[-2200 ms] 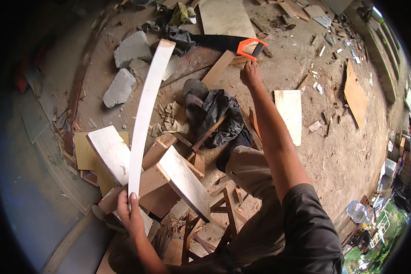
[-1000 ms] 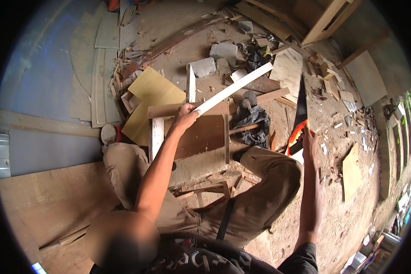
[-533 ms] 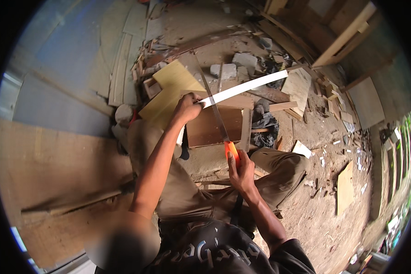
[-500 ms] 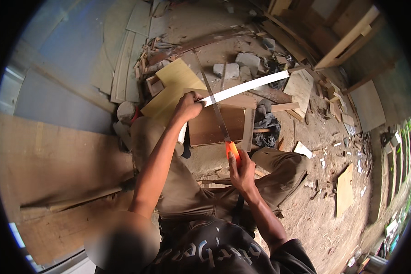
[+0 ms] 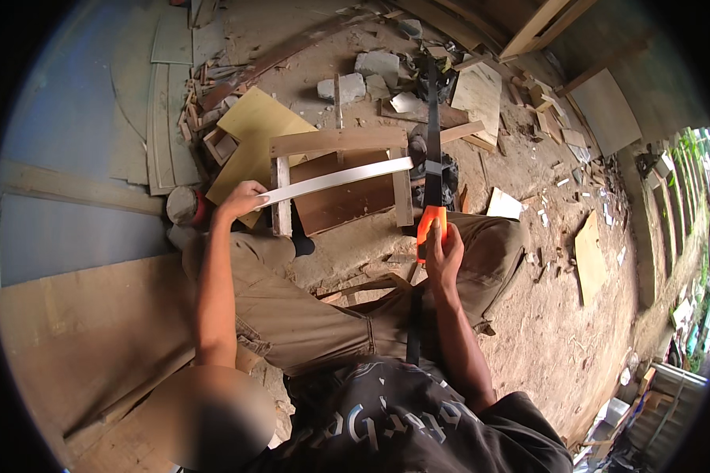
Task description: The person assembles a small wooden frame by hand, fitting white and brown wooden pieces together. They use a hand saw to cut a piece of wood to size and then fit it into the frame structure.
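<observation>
My left hand (image 5: 243, 200) is closed on the near-left end of a long, narrow white strip (image 5: 339, 180). The strip slants up to the right, over a small wooden frame with legs (image 5: 335, 142). In my right hand (image 5: 445, 256) is the orange handle of a handsaw (image 5: 433, 130). Its dark blade points away from me, just right of the strip's far end and apart from it. A reddish-brown board (image 5: 343, 197) shows beneath the strip, inside the frame.
Yellowish boards (image 5: 264, 126) lie beyond my left hand. Grey blocks (image 5: 341, 87) and a dark plastic bag (image 5: 450, 183) are on the dirt floor. Wood scraps and a pale board (image 5: 588, 256) lie to the right; large panels (image 5: 79, 229) stand at left.
The saw has moved from across the strip to its right and is more upright. My left hand has drawn the strip left and lower, and the wooden frame shows more fully.
</observation>
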Motion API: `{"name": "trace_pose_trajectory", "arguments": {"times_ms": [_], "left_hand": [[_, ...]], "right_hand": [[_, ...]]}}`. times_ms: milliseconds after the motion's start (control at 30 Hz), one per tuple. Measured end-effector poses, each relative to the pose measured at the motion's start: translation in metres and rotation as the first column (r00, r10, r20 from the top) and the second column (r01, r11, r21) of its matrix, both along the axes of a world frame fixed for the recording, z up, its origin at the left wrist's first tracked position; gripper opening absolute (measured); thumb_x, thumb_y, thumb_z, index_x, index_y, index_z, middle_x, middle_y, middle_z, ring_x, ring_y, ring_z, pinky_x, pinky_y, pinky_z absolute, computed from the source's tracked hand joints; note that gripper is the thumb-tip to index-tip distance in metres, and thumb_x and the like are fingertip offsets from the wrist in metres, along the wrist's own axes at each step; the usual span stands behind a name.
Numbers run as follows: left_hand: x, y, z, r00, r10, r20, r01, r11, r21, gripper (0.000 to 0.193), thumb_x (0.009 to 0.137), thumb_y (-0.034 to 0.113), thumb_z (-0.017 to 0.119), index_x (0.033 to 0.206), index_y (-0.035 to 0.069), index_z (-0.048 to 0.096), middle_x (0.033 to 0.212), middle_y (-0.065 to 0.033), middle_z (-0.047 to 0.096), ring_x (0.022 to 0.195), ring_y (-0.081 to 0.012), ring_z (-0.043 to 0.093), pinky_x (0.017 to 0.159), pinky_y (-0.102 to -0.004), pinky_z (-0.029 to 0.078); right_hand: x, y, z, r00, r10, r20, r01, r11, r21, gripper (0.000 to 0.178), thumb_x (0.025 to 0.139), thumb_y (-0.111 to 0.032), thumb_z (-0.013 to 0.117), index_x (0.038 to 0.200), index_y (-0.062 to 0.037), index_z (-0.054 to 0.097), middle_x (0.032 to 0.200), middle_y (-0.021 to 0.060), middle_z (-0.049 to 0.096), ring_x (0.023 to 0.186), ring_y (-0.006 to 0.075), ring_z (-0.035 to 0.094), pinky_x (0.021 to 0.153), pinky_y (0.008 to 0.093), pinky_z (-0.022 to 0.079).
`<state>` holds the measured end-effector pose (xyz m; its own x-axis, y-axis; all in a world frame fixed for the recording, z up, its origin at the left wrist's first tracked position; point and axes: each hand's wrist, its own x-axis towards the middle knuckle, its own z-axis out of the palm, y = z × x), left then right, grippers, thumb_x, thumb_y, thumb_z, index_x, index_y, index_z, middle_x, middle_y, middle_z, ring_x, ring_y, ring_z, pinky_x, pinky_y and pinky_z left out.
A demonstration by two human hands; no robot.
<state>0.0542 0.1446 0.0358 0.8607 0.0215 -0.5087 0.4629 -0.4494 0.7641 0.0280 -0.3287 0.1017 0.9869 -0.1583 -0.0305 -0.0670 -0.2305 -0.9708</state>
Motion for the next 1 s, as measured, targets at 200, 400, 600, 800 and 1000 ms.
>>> {"name": "trace_pose_trajectory", "arguments": {"times_ms": [200, 400, 600, 800, 1000], "left_hand": [[0.036, 0.025, -0.013, 0.994, -0.110, -0.006, 0.110, 0.994, 0.025, 0.027, 0.086, 0.012, 0.071, 0.105, -0.005, 0.065, 0.091, -0.0114, 0.069, 0.080, -0.0166, 0.065, 0.072, -0.0306, 0.051], [0.067, 0.043, -0.021, 0.987, -0.160, -0.018, 0.160, 0.987, 0.010, 0.028, 0.083, 0.011, 0.074, 0.105, -0.005, 0.066, 0.094, -0.0113, 0.070, 0.082, -0.0164, 0.065, 0.075, -0.0292, 0.051], [0.087, 0.041, -0.032, 0.992, -0.106, 0.063, 0.109, 0.993, -0.043, 0.026, 0.083, 0.009, 0.074, 0.104, -0.006, 0.066, 0.093, -0.0114, 0.070, 0.081, -0.0151, 0.064, 0.073, -0.0277, 0.050], [0.105, 0.052, -0.032, 0.979, -0.203, 0.000, 0.201, 0.970, 0.136, 0.036, 0.081, 0.023, 0.076, 0.106, -0.002, 0.069, 0.094, -0.0107, 0.071, 0.086, -0.0171, 0.064, 0.078, -0.0312, 0.049], [0.110, 0.049, -0.003, 0.953, -0.295, -0.070, 0.303, 0.927, 0.220, 0.041, 0.079, 0.029, 0.076, 0.108, 0.001, 0.068, 0.098, -0.0108, 0.070, 0.094, -0.0203, 0.063, 0.084, -0.0334, 0.046]], "right_hand": [[0.010, -0.001, -0.016, 1.000, -0.012, -0.028, 0.012, 1.000, 0.020, 0.037, 0.101, -0.033, 0.057, 0.086, 0.0009, 0.058, 0.067, 0.0000, 0.051, 0.059, 0.0069, 0.044, 0.050, 0.0263, 0.035], [-0.004, 0.017, -0.018, 0.998, 0.022, -0.061, -0.014, 0.992, 0.128, 0.034, 0.101, -0.032, 0.058, 0.090, 0.0009, 0.057, 0.069, -0.0013, 0.050, 0.059, 0.0057, 0.044, 0.050, 0.0247, 0.036], [-0.005, 0.017, -0.006, 0.996, 0.007, -0.091, 0.002, 0.995, 0.098, 0.035, 0.101, -0.034, 0.058, 0.088, -0.0009, 0.057, 0.066, -0.0019, 0.049, 0.054, 0.0051, 0.044, 0.046, 0.0247, 0.036], [-0.005, 0.008, -0.020, 0.993, -0.013, -0.115, 0.017, 0.999, 0.027, 0.039, 0.100, -0.034, 0.058, 0.083, 0.0002, 0.057, 0.066, -0.0014, 0.049, 0.059, 0.0057, 0.042, 0.050, 0.0258, 0.035], [-0.003, 0.010, -0.016, 0.989, -0.031, -0.141, 0.037, 0.999, 0.039, 0.038, 0.100, -0.032, 0.058, 0.084, 0.0020, 0.058, 0.067, -0.0007, 0.049, 0.061, 0.0065, 0.042, 0.052, 0.0268, 0.034]]}}
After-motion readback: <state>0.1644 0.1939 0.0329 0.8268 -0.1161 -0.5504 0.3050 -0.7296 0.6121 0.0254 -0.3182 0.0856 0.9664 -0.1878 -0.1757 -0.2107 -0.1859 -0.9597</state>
